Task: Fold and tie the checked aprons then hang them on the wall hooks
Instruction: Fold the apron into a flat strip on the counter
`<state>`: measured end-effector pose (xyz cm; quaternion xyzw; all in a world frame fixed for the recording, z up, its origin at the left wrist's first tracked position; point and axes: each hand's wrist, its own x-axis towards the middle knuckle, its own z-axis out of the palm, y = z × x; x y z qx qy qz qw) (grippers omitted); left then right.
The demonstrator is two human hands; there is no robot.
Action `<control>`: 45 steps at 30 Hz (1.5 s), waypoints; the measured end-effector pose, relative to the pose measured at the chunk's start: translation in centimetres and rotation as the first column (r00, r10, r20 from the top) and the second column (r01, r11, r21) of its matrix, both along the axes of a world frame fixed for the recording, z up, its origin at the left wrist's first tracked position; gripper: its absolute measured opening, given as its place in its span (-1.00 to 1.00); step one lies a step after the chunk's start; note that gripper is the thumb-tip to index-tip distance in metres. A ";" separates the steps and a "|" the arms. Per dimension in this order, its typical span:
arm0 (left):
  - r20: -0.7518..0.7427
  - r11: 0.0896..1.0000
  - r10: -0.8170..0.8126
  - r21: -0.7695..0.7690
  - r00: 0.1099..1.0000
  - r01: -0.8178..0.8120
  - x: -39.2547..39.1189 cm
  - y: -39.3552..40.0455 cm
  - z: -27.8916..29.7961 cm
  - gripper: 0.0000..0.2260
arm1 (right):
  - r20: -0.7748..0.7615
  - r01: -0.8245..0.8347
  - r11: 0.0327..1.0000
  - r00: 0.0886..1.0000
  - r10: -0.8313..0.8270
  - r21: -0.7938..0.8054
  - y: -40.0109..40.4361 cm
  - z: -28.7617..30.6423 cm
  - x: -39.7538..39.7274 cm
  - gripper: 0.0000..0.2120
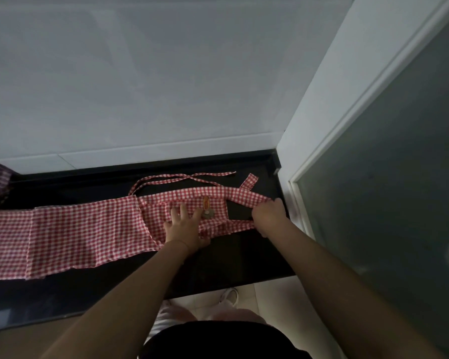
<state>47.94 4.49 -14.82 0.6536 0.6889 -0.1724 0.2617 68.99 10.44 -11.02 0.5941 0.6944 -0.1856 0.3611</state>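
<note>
Red-and-white checked apron (83,234), glossy black counter (231,257), small orange label (206,203), pale grey wall (145,73)

one head-worn view looks steeply down and forward from close above the black counter (244,260), facing its wall-side back edge.

apron (70,237) on counter (244,257) | wall (140,86) behind | door (386,164) right

A black glossy countertop (244,257) runs along a white tiled wall (166,73). At its right end stands a white-framed frosted glass door (399,177). Below the counter's near edge lies pale tiled floor (270,294).
</note>
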 end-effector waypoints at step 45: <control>0.091 0.891 0.310 0.320 0.946 -0.322 -1.7 -3.5 -2.1 -0.43 | -0.794 0.910 0.390 0.341 -0.503 0.143 3.6 0.3 2.0 -0.65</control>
